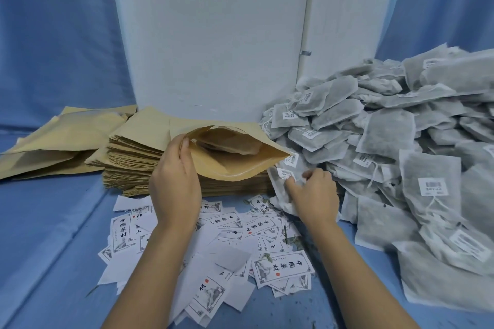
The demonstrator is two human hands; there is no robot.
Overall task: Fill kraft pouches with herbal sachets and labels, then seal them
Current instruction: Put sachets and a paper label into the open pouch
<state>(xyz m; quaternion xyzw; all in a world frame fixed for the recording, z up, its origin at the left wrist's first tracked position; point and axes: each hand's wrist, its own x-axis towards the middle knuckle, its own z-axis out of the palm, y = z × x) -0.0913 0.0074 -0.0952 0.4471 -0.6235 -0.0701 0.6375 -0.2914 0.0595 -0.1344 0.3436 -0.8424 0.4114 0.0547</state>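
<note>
My left hand (175, 184) grips the left edge of a kraft pouch (235, 157), holding its mouth wide open toward me above a thick stack of flat kraft pouches (133, 163). Inside the open pouch something pale lies flat. My right hand (312, 195) pinches a grey herbal sachet (283, 181) with a white barcode sticker at the left foot of a big heap of sachets (401, 155). White printed labels (282, 267) lie scattered on the blue cloth under both forearms.
More kraft pouches (61, 141) lie spread at the back left. A white panel (213, 35) stands upright behind the stack. Blue cloth (53, 248) covers the table and hangs as a backdrop. The sachet heap fills the right side up to the frame edge.
</note>
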